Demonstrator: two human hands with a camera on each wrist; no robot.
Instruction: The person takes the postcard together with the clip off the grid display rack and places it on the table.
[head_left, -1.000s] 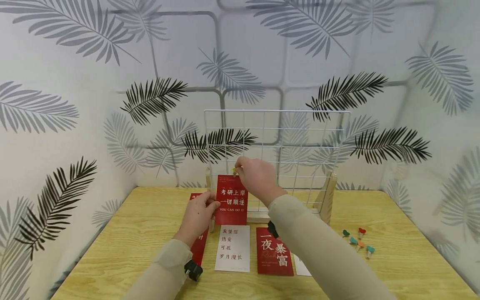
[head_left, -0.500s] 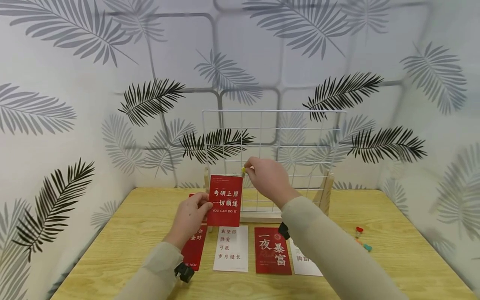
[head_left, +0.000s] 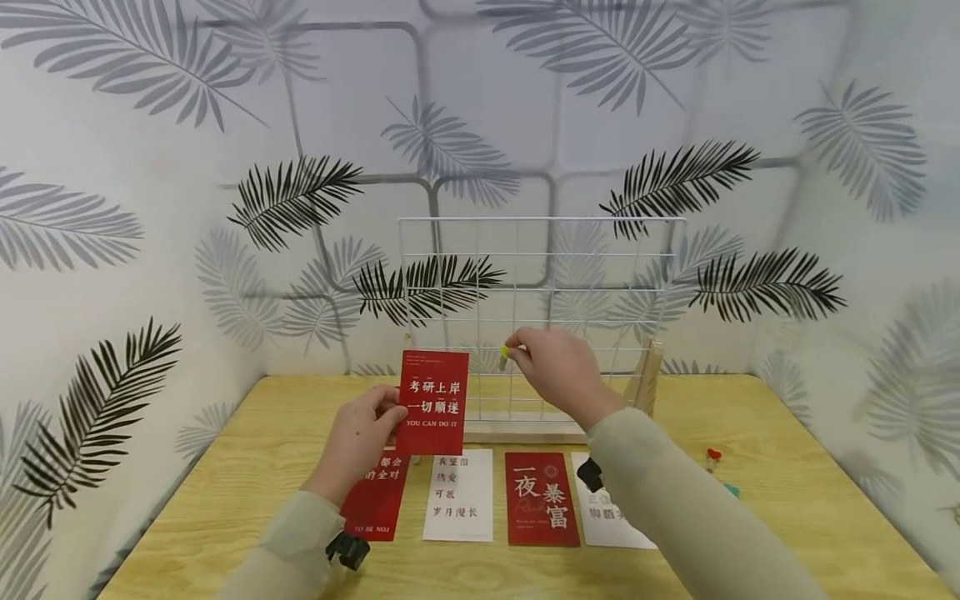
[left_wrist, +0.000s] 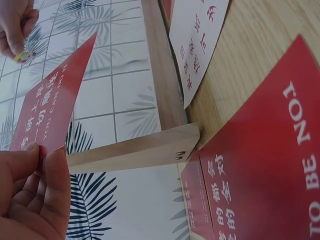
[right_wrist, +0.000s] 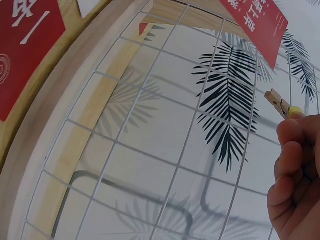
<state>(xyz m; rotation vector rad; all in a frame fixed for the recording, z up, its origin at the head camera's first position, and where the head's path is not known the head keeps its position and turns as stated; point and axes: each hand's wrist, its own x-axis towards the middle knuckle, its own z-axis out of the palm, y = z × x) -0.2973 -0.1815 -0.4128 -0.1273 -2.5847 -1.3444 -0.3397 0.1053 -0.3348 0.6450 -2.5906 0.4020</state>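
Observation:
My left hand (head_left: 358, 437) pinches a red card (head_left: 432, 400) with white lettering by its left edge, upright before the left part of a white wire grid (head_left: 536, 287). To the right of that card, my right hand (head_left: 558, 371) pinches a small wooden clothespin (head_left: 503, 358) with a yellow decoration between thumb and forefinger. In the right wrist view the clothespin (right_wrist: 276, 103) points toward the red card (right_wrist: 260, 27), with a gap between them. The left wrist view has the thumb on the face of the red card (left_wrist: 55, 102).
On the table lie a red card (head_left: 378, 500), a white card (head_left: 459, 500), another red card (head_left: 542, 500) and a white card (head_left: 611, 517) partly under the right sleeve. A red heart clothespin (head_left: 712, 457) lies at right. The grid stands on a wooden base (head_left: 521, 432).
The red card has moved left with my left hand, away from the grid's middle. My right hand has shifted right and slightly down with the clothespin, widening the gap.

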